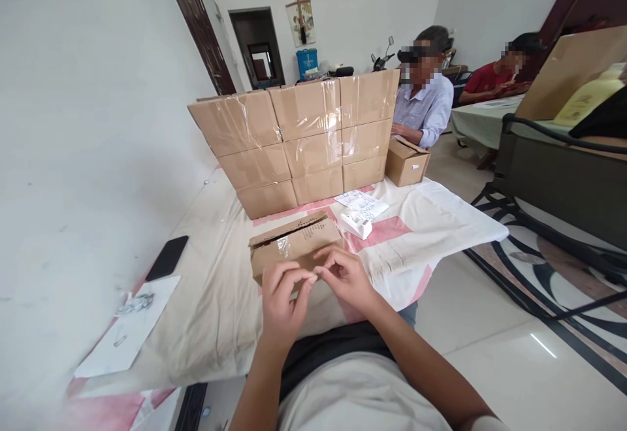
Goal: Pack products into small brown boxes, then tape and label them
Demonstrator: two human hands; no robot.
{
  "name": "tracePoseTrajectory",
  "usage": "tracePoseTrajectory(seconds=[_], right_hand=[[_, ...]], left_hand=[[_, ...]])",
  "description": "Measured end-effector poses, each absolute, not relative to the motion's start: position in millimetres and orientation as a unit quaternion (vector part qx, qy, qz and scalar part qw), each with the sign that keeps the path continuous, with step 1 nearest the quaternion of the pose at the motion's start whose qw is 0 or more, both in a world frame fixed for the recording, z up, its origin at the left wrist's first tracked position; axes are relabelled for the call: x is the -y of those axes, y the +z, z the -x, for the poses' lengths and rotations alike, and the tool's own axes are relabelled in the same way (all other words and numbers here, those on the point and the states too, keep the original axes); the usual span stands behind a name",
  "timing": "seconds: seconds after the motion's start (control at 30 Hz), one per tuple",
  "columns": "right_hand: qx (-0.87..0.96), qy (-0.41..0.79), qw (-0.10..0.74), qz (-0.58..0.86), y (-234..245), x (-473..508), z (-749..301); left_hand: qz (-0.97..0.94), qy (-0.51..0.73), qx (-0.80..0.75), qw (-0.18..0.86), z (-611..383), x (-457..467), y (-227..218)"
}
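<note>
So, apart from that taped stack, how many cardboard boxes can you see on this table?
2: a long box just beyond the left hand and right hand, and a second box by the right end of the taped stack. Others could be hidden behind.

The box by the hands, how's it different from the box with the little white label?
The near box looks longer, the far box stubbier. The near box has a dark slit along its top; the far box, a partly lifted flap. The near box shows printing; the far box, a label. Both are brown cardboard.
</note>
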State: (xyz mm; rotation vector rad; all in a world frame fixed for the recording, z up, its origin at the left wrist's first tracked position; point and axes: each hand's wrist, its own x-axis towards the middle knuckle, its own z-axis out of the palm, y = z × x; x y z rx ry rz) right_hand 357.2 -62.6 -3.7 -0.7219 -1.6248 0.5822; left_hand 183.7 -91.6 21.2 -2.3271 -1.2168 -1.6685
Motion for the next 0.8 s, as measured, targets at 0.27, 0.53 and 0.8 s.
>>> tracePoseTrajectory(seconds=[0.27,0.53,0.8], right_hand=[[0.646,0.500,0.448,0.363,5,67,-354],[0.717,0.287,0.473,0.424,51,60,-369],[0.878,0.030,0.355,0.319,71,-17,-359]], left_hand=[[0.772,-0.529,0.343,0.085,-167,86,17],[0.664,-0.662,0.345,0.052,-139,73,32],[0.806,-0.334,0.472,-0.127,-108,37,95]])
